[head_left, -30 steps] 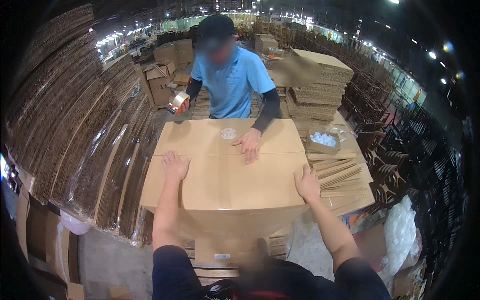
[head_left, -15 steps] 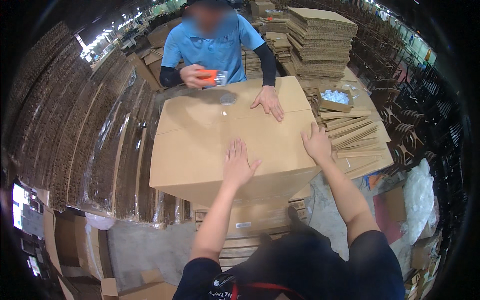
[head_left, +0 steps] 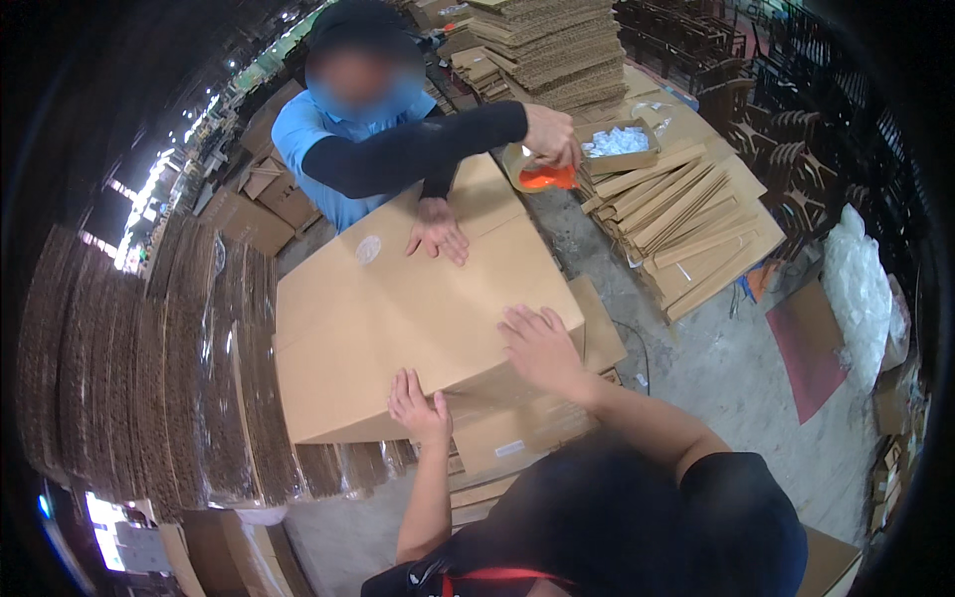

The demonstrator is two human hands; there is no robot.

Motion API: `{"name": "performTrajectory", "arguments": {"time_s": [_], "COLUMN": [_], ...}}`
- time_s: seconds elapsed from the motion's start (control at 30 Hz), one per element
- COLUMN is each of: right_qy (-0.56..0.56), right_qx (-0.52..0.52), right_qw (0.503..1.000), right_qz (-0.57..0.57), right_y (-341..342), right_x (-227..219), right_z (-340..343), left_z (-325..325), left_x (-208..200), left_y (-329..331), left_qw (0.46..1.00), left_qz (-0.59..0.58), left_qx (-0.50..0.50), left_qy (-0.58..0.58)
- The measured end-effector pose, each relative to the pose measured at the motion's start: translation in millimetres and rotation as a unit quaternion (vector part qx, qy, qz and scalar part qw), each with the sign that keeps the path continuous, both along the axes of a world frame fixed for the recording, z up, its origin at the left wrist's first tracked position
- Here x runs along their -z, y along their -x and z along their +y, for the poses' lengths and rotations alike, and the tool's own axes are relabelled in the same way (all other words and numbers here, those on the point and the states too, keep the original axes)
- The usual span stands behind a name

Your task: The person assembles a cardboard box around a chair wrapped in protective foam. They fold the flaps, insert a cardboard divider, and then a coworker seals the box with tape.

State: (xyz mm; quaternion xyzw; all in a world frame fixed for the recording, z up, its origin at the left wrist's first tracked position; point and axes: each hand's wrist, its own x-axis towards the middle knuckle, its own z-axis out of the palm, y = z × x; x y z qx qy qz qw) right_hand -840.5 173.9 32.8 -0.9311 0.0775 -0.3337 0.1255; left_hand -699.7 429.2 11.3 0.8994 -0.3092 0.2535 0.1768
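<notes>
The big cardboard box (head_left: 418,308) lay closed on a low stack of flattened cartons, tilted in view with one corner toward the wearer. A moment before, both of the wearer's hands had been flat on its lid; now the left hand (head_left: 418,408) had slid down to the near edge, fingers spread and curled over the rim, while the right hand (head_left: 542,343) rested open, palm down, on the top near the right corner. Neither hand pinched anything. Across the box, the co-worker's one hand (head_left: 438,231) pressed flat on the lid, and the other hand (head_left: 550,134) had swung out to the side, gripping an orange tape dispenser (head_left: 542,174) off the box's far right edge. That shift suggested the flaps were being held shut while the tape ran along the seam. Beside them lay bundles of folded cardboard strips (head_left: 686,214) and a small tray of white pieces (head_left: 617,144), apart from the box.
</notes>
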Motion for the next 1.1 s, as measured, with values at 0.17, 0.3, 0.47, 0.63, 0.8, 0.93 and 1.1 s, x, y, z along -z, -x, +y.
{"name": "performTrajectory", "arguments": {"time_s": [0.17, 0.3, 0.47, 0.63, 0.8, 0.93, 1.1], "right_qy": [-0.068, -0.113, -0.054, -0.042, 0.011, 0.051, 0.048], "right_qx": [-0.078, -0.144, -0.163, -0.182, -0.172, -0.157, -0.151], "right_qw": [0.995, 0.983, 0.985, 0.982, 0.984, 0.986, 0.987], "right_qz": [0.012, 0.021, 0.025, 0.034, 0.034, -0.005, 0.009], "right_y": [-4, -17, -21, -25, -28, -35, -42], "right_x": [-12, -11, -10, -8, -15, -5, -4], "right_z": [-37, -75, -78, -89, -88, -91, -93], "left_z": [-10, -28, -43, -74, -83, -93, -94], "left_x": [-11, -21, -24, -39, -63, -61, -56], "left_y": [2, -1, 0, -24, -66, -81, -94], "left_qw": [1.000, 1.000, 0.998, 0.981, 0.957, 0.960, 0.940], "left_qz": [0.011, 0.014, 0.007, 0.075, 0.119, 0.121, 0.153], "left_qx": [0.009, 0.002, -0.067, -0.153, -0.237, -0.229, -0.191], "left_qy": [-0.024, -0.019, 0.007, 0.089, 0.118, 0.105, 0.237]}}
